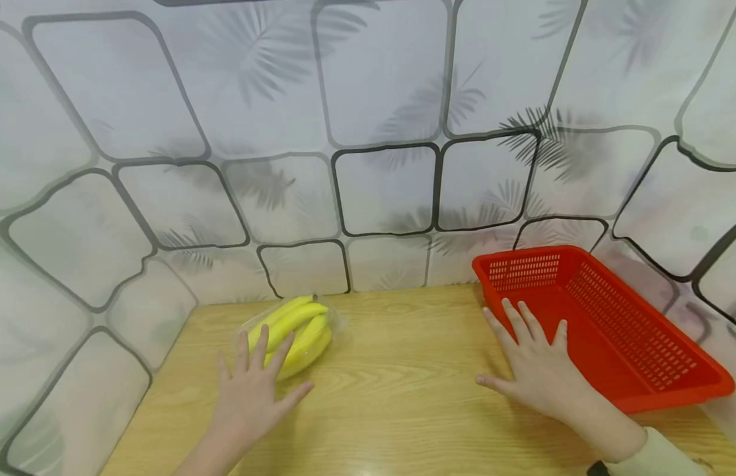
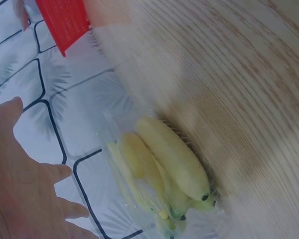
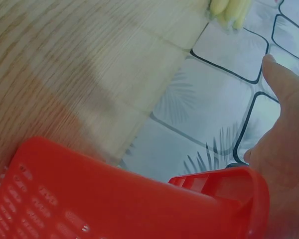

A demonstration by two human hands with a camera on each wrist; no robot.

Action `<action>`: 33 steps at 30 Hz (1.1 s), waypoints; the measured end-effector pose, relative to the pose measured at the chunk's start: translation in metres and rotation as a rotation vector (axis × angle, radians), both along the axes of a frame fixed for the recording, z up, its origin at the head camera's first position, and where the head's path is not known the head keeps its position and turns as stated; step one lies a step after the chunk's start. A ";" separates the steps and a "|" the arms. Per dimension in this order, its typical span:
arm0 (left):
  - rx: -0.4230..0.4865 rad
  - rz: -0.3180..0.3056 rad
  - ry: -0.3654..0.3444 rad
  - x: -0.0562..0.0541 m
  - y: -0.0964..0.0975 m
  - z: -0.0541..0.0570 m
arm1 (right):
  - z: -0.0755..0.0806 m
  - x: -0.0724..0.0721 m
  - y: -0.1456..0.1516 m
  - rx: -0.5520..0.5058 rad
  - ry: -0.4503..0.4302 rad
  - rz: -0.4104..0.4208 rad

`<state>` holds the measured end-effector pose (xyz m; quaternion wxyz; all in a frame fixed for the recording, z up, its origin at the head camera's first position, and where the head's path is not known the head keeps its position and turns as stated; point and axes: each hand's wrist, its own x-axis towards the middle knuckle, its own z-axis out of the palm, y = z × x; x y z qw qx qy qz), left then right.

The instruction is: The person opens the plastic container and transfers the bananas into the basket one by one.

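Wood-grain worktop (image 1: 392,403) lies beneath the spread left hand (image 1: 243,400) and right hand (image 1: 537,370), both gripping nothing. Beyond, bagged bananas (image 1: 293,327) lie left, a red basket (image 1: 635,324) right; seemingly pre-grasp, the next move calls for a closing grip.

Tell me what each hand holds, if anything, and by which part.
Nothing is held: left hand spread near the bananas, right hand spread near the basket.

A pale cream sleeve (image 1: 656,456) at four o'clock in the head view, its edge round the right hand (image 1: 537,370)'s forearm; a small black piece (image 1: 597,469) at the sleeve's nine o'clock, too cropped to identify; the left hand (image 1: 246,400), at seven o'clock, bare.
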<state>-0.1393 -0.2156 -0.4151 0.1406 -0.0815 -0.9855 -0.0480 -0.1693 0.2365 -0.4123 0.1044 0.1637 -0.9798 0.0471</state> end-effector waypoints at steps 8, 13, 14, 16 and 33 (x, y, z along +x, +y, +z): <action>-0.001 -0.014 0.010 -0.001 0.000 0.000 | 0.001 0.001 0.003 0.018 -0.004 -0.017; -0.005 -0.017 -0.006 0.000 0.001 0.000 | 0.001 0.000 0.003 0.018 -0.014 -0.017; -0.008 -0.017 -0.008 0.000 0.001 -0.001 | 0.001 0.000 0.003 0.020 -0.014 -0.017; -0.008 -0.018 -0.008 -0.001 0.002 -0.001 | 0.001 -0.001 0.003 0.019 -0.013 -0.014; -0.021 -0.006 -0.010 -0.008 0.001 0.000 | 0.011 -0.007 -0.014 0.049 0.051 0.032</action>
